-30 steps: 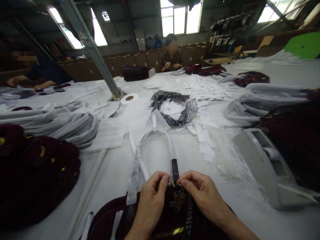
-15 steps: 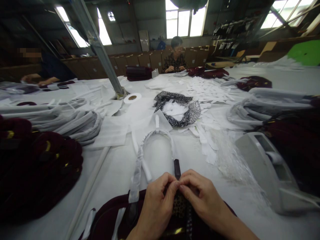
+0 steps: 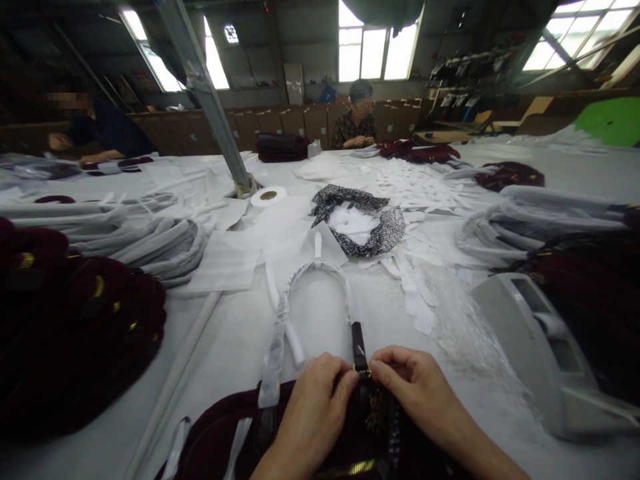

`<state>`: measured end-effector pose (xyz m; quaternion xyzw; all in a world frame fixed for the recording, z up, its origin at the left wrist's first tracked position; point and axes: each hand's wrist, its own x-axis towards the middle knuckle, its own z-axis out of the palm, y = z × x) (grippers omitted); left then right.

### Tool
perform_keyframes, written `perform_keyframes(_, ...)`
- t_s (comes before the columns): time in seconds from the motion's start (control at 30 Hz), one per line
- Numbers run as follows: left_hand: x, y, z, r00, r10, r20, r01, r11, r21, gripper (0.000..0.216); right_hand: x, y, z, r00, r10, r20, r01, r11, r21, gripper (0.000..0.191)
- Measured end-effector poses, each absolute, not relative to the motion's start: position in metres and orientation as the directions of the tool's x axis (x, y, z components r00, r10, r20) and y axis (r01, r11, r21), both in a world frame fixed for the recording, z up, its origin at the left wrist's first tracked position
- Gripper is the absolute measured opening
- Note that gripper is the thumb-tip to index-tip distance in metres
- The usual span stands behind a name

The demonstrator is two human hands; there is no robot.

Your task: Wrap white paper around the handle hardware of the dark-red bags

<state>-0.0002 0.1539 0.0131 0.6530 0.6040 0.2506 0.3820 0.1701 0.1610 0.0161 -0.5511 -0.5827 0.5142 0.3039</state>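
A dark maroon handbag (image 3: 220,440) lies at the near edge of the white table (image 3: 240,347), its looped handle (image 3: 320,270) wrapped in white paper. My left hand (image 3: 313,413) and my right hand (image 3: 415,393) meet at the gold ring where the dark handle end (image 3: 358,337) joins the bag. Both hands are closed in a pinch on that handle fitting, fingertips almost touching. A leopard-patterned piece (image 3: 375,417) shows between the hands.
A grey tape dispenser (image 3: 530,340) stands at the right. Piles of maroon bags (image 3: 75,320) and wrapped handles (image 3: 145,243) fill the left. A tape roll (image 3: 269,195), a metal post (image 3: 210,100), black-and-white fabric (image 3: 373,220) and paper scraps (image 3: 415,293) lie beyond. Two other people work at the far side.
My hands have closed together onto the handle's ring and shifted slightly toward me. The view has tilted down a little.
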Motion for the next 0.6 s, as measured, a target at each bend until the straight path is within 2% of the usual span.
perform_keyframes(0.13,0.000,0.154,0.003,0.196,0.967,-0.161,0.646,-0.003,0.764,0.015,0.169,0.160,0.019,-0.203,0.971,-0.130,0.521,-0.005,-0.854,0.020)
perform_keyframes(0.23,0.001,0.155,-0.001,0.191,0.965,-0.180,0.612,0.026,0.791,0.013,0.165,0.159,0.023,-0.239,0.970,-0.045,0.639,0.122,-0.760,0.016)
perform_keyframes(0.33,0.003,0.157,-0.005,0.194,0.963,-0.186,0.561,0.047,0.827,0.011,0.164,0.158,0.026,-0.234,0.972,-0.007,0.749,0.176,-0.638,0.013)
perform_keyframes(0.5,0.005,0.158,-0.006,0.181,0.961,-0.210,0.522,0.087,0.849,0.013,0.163,0.162,0.035,-0.268,0.957,-0.108,0.858,0.186,-0.479,0.013)
perform_keyframes(0.6,0.004,0.158,-0.004,0.177,0.964,-0.198,0.500,0.085,0.862,0.014,0.159,0.168,0.046,-0.302,0.936,-0.183,0.914,0.230,-0.335,0.016)
